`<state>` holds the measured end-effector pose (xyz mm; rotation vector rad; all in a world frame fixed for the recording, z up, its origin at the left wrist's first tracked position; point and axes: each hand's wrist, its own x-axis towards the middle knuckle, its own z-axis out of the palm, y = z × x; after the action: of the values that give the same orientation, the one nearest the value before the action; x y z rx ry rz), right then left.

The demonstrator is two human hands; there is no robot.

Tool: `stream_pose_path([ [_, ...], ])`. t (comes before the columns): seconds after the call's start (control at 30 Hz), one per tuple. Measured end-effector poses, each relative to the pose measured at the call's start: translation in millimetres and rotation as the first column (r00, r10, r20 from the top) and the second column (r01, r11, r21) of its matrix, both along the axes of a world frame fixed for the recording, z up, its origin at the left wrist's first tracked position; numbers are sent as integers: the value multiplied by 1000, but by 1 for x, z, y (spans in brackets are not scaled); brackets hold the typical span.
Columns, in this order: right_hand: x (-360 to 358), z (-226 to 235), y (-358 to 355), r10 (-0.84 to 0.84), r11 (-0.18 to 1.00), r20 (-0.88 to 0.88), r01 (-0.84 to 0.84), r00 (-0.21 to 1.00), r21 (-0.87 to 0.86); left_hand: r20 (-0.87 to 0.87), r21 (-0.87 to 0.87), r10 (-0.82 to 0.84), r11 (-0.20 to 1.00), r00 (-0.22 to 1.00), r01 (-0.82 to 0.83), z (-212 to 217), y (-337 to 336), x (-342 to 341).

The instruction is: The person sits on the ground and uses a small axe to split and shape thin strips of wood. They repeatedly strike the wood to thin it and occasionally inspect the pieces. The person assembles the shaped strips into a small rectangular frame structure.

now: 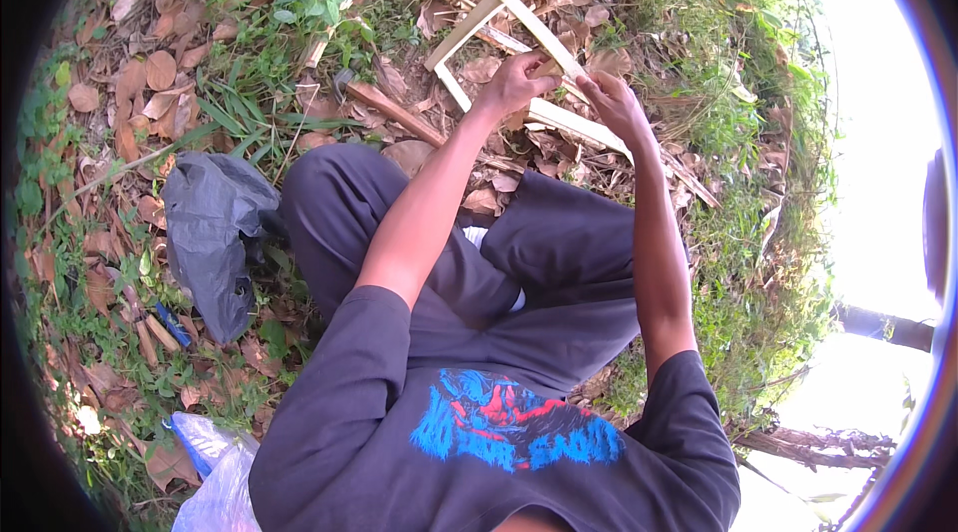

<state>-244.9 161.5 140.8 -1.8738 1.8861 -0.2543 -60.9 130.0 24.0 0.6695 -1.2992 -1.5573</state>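
One pale frame (540, 31): right hand (615, 101) pinching it, left hand (516, 84) curled close, grip unclear; blue lettering (589, 443) crosses the dark shirt (344, 412).

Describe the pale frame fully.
The pale frame is an angular outline of flat strips that look like wood or bamboo, bent or joined at corners. Dry leaves show through its middle. The right hand holds its right side; the left hand partly covers the near side, so closure there is unclear.

Jagged blue lettering (519, 444) runs along the blue-and-red print (494, 400) on the dark T-shirt (374, 452).
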Motion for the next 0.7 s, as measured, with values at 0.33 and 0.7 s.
stream_pose_path([
  [0.33,14,-3,5,-44,999,132,40,990,35,-2,-119,158,980,987,-157,-2,3,-4],
  [0.7,7,-6,-2,-35,999,165,29,986,39,41,-112,109,988,993,-104,-11,-2,-6],
])
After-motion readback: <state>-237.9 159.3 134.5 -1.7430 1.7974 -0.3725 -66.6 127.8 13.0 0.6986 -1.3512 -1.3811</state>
